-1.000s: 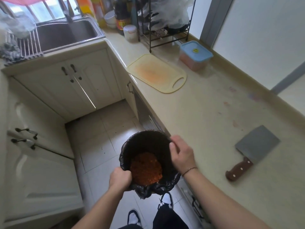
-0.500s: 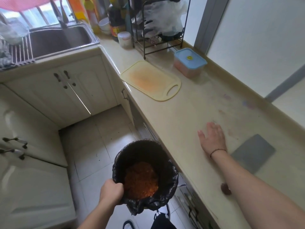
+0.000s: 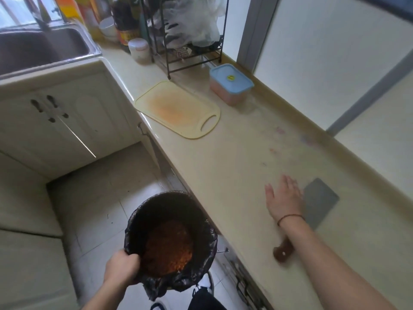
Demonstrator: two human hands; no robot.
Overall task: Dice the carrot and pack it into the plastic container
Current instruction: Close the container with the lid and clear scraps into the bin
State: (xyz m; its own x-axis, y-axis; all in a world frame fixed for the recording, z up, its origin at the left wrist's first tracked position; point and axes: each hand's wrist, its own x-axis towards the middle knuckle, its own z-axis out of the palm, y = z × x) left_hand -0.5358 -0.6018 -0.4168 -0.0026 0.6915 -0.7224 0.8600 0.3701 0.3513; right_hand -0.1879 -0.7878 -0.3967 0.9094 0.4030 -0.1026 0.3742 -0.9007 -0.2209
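Note:
A plastic container point(image 3: 230, 86) with a blue lid sits closed at the back of the counter, orange pieces showing through its wall. An empty yellow cutting board point(image 3: 176, 109), stained orange, lies in front of it. My left hand point(image 3: 121, 268) grips the rim of a black-lined waste bin point(image 3: 171, 231) that holds orange scraps, beside the counter's edge. My right hand point(image 3: 285, 199) lies flat with straight fingers on the counter point(image 3: 223, 164). A cleaver point(image 3: 319, 201) lies just right of it, partly hidden under my forearm.
A sink point(image 3: 44, 45) is at the far left corner. Bottles, a white jar point(image 3: 139, 49) and a black wire rack point(image 3: 190, 36) holding a plastic bag crowd the counter's far end. White cabinets line the left. The wall runs along the counter's right side.
My right hand left the bin's rim and came down flat on the counter next to the cleaver. My left hand keeps holding the bin, which has dropped slightly.

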